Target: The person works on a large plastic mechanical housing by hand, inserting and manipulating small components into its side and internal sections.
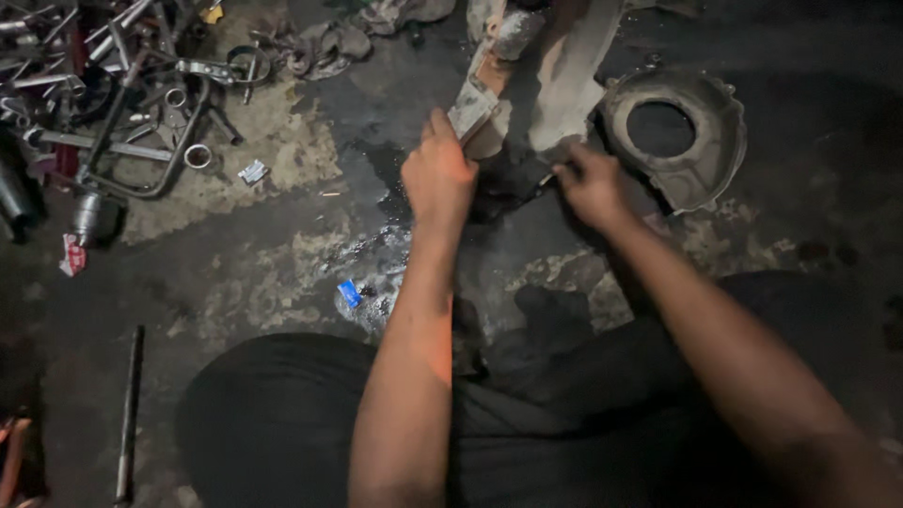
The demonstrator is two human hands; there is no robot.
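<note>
A small blue packet (350,293) lies on the wet floor (282,245), a red-and-white wrapper (71,254) far left. The left hand (437,174) grips a pale, grimy metal casting (555,85) standing ahead; right hand (588,183) fingers pinch its lower edge. One round housing (710,141) lies beside it.

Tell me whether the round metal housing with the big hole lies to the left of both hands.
No, the round metal housing lies right of the right hand.
</note>
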